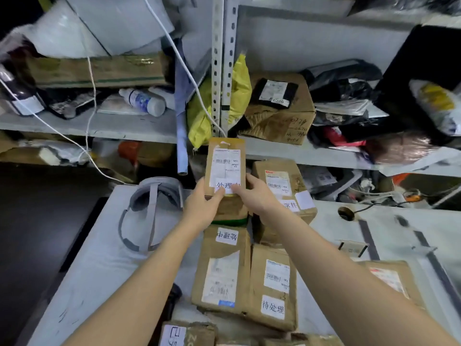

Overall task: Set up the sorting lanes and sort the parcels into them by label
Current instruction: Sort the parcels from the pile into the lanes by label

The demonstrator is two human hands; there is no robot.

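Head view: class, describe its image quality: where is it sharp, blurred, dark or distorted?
Head view: sharpest on the held parcel, whose large characters are legible; the top-left white bags are smeared by blur; the far left is nearly black; the wide-angle lens bows the shelf edges.

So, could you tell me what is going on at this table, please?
A person holds a cardboard parcel with both hands, the left hand and right hand pinching its near end, where a white tag reads 处理中. It is over the far end of a row of parcels on the white table; the nearer parcel in that row bears the same tag. The row beside it has a parcel tagged 待处理.
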